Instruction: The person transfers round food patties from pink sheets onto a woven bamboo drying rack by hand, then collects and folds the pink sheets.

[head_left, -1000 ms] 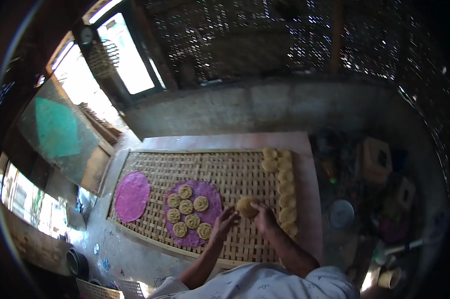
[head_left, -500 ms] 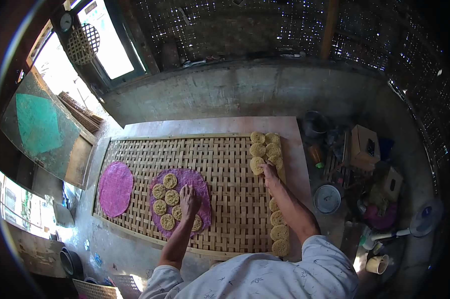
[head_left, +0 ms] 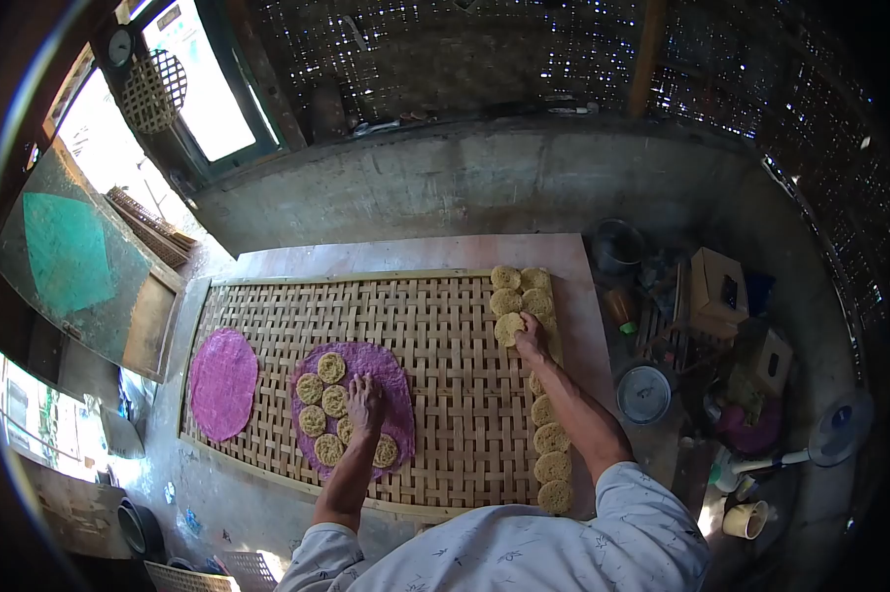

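Observation:
A woven bamboo tray (head_left: 455,395) lies on the table. Along its right edge run round noodle cakes (head_left: 551,467) in a column, with a second short column beside its far end. My right hand (head_left: 531,337) grips the edge of a noodle cake (head_left: 509,329) at the near end of that short column. My left hand (head_left: 366,400) rests over the purple round sheet (head_left: 397,380), among several noodle cakes (head_left: 331,369); its fingers point away from me, and whatever is under them is hidden. Another purple sheet (head_left: 223,385) lies bare at the left.
A concrete wall (head_left: 415,187) stands behind the table. To the right on the floor are a cardboard box (head_left: 718,294), a round metal lid (head_left: 644,394), a bottle (head_left: 621,310) and a fan (head_left: 841,429). A green-painted board (head_left: 67,252) leans at the left.
Since one second ago, my right hand has carried a noodle cake to the far right of the tray, and my left hand has moved over the purple sheet. The view has shifted.

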The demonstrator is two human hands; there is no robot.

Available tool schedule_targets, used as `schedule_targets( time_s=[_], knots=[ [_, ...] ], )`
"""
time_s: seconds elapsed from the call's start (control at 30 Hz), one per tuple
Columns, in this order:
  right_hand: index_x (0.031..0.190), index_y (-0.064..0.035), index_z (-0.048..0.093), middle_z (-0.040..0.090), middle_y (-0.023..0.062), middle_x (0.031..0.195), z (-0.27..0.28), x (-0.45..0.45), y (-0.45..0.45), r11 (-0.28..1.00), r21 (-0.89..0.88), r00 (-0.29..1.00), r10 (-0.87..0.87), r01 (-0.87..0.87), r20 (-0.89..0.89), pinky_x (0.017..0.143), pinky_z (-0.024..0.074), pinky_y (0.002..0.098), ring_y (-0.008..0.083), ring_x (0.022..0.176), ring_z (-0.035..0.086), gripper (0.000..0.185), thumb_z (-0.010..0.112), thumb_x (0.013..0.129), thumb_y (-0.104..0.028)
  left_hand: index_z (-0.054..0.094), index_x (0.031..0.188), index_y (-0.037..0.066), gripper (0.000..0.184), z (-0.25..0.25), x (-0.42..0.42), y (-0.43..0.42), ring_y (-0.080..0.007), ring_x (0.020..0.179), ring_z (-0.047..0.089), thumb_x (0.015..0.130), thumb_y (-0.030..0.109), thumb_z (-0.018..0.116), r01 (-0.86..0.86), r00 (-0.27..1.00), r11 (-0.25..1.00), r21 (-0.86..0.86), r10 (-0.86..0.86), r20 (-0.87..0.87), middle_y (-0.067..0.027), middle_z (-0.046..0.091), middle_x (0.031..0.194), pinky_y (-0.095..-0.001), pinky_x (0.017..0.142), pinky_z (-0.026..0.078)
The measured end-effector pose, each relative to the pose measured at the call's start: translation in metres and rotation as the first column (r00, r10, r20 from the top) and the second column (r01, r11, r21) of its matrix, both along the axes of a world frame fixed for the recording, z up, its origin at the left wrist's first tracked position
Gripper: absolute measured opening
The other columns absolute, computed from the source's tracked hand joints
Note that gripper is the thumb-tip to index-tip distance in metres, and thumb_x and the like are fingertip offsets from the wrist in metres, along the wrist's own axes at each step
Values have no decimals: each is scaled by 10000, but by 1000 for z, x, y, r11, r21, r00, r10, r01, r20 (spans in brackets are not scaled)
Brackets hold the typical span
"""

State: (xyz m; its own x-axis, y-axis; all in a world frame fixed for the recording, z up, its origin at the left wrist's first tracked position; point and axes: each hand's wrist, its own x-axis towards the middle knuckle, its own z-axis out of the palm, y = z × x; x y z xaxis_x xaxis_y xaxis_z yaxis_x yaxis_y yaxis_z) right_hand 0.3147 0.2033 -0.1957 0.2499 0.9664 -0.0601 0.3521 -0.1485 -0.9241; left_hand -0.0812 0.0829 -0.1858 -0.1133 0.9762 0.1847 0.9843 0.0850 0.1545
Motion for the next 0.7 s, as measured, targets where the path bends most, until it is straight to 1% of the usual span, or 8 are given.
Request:
schedule_targets(
  time_s=[0.07, 0.2, 0.4, 0.47, 0.5, 0.57, 0.6, 0.7],
  knots=[
    [1334, -19, 491, 557, 166, 1307, 30, -3, -11, 1000, -25, 1000, 3, -3, -9, 975, 442, 341, 275, 1188, 545, 566, 514, 770, 12, 554, 1241, 46, 421, 1, -2, 3, -333, 1108, 544, 895, 283, 530, -2, 999, 999, 36, 3, -35, -197, 565, 1262, -453, 936, 407],
    [1263, -44, 573, 601, 154, 1257, 29, 6, -10, 994, -25, 993, 107, -106, 53, 948, 463, 323, 261, 1149, 581, 488, 508, 781, 2, 587, 1177, 59, 416, 2, -12, 8, -313, 986, 538, 803, 239, 600, 18, 1000, 994, 105, -16, -24, -143, 587, 1017, -442, 876, 416],
    [1135, -52, 661, 661, 151, 1132, 43, 5, -15, 987, 1, 938, 152, -160, 311, 846, 509, 334, 284, 997, 644, 365, 524, 797, -30, 632, 1040, 62, 328, 13, -16, 16, -330, 970, 542, 772, 250, 638, -8, 997, 992, 124, 17, -72, -136, 589, 970, -444, 860, 411],
    [1107, -48, 668, 659, 156, 1116, 52, 7, -16, 987, -68, 925, 162, -148, 343, 828, 517, 341, 291, 967, 648, 327, 542, 805, -41, 641, 941, 65, 276, 27, -15, 17, -327, 970, 545, 752, 265, 665, -48, 998, 999, -14, 47, -51, -132, 595, 956, -450, 851, 410],
    [1074, -45, 669, 658, 161, 1095, 51, 7, -19, 992, 24, 920, 106, -124, 378, 850, 507, 360, 309, 987, 634, 301, 555, 796, -43, 645, 891, 67, 256, 32, -14, 16, -325, 970, 547, 743, 272, 679, -66, 997, 994, -85, 63, -41, -130, 598, 948, -452, 846, 409],
    [1009, -37, 672, 655, 171, 1053, 47, 7, -29, 974, 211, 902, -18, -81, 430, 895, 488, 399, 345, 1027, 605, 248, 581, 779, -47, 625, 810, 70, 238, 25, -23, 13, -327, 904, 569, 733, 282, 701, 4, 1000, 1000, -13, -4, 11, -132, 609, 883, -460, 803, 420],
    [1012, -35, 672, 655, 168, 1054, 47, 6, -36, 973, 222, 908, -33, -67, 417, 868, 500, 386, 324, 1004, 621, 231, 586, 798, -47, 615, 769, 71, 240, 23, -25, 13, -328, 871, 581, 729, 287, 712, 39, 999, 999, 24, -40, 36, -132, 614, 850, -464, 781, 426],
    [1017, -32, 670, 654, 158, 1055, 37, -7, -76, 954, 296, 929, -68, -46, 365, 808, 527, 360, 280, 952, 655, 193, 598, 838, -43, 581, 739, 65, 250, 60, -13, 0, -351, 747, 590, 753, 275, 715, 65, 987, 994, -91, -51, 152, -146, 605, 744, -476, 681, 437]
  ],
)
